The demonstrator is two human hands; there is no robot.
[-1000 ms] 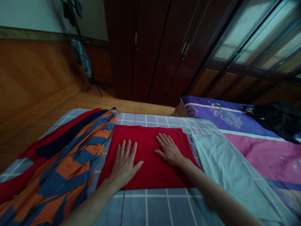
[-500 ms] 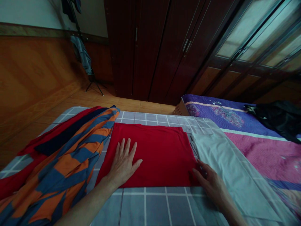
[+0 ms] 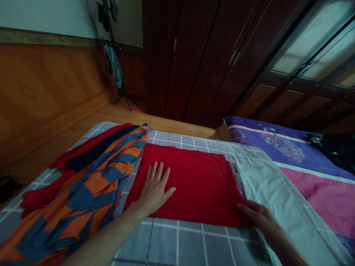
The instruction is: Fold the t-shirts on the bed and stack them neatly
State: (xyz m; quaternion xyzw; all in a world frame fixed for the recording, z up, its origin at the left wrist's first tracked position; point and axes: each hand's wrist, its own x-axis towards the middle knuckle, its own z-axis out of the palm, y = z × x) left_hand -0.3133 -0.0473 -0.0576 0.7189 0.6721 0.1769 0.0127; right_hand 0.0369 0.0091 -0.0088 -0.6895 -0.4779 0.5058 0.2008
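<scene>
A red folded garment [image 3: 191, 181] lies flat on a grey checked bedsheet [image 3: 191, 244]. My left hand [image 3: 156, 188] rests palm down on its left part, fingers spread. At the near right corner my right hand [image 3: 257, 216] pinches the red fabric, thumb on top and the other fingers partly hidden at the edge. Grey cloth [image 3: 237, 179] peeks out along the garment's right side. Beside it, under and past my right hand, a pale smooth cloth [image 3: 280, 199] is spread out.
Rumpled orange-and-blue clothing [image 3: 97, 184] lies at the left with red and navy clothing [image 3: 91, 153]. A second bed with a purple and pink cover [image 3: 277, 140] holds a black item [image 3: 335, 151]. Behind stand a dark wardrobe [image 3: 191, 55] and a clothes stand [image 3: 122, 94].
The view has turned a little, so the scene sits further right. My right hand has drawn the garment's near right corner slightly outward. My left hand stays flat on the fabric.
</scene>
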